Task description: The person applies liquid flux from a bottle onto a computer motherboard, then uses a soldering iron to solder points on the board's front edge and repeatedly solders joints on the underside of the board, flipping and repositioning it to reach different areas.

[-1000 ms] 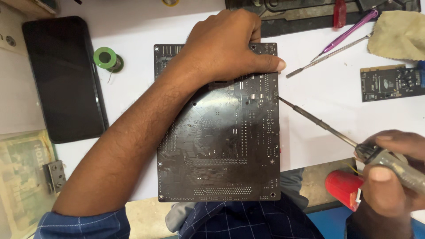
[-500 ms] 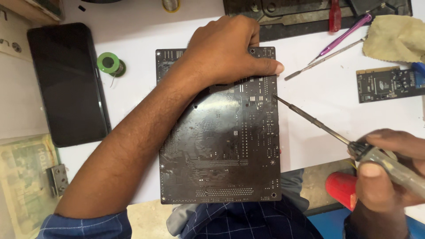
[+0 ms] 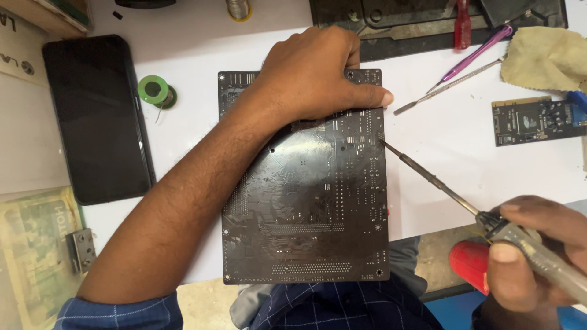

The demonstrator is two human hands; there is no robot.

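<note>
Electronics repair workshop: white table (image 3: 183,43) carrying bare black circuit board (image 3: 306,201), smaller expansion card (image 3: 532,121), green solder wire spool (image 3: 156,90), soldering iron (image 3: 465,205), purple pry tool (image 3: 474,55), metal spudger (image 3: 446,87), wiping cloth (image 3: 544,58).

Relative to the white table (image 3: 513,165):
- black tablet (image 3: 96,116), left edge
- green solder spool (image 3: 156,91), just beside the tablet
- purple-handled tool (image 3: 477,54), upper right
- yellowish cloth (image 3: 546,58), far upper right
- small green circuit card (image 3: 537,120), right edge

Our left hand (image 3: 309,76) & right hand (image 3: 532,256) bare, no gloves, blue checked sleeve rolled above our left elbow, short nails on fingers (image 3: 373,96)
</note>
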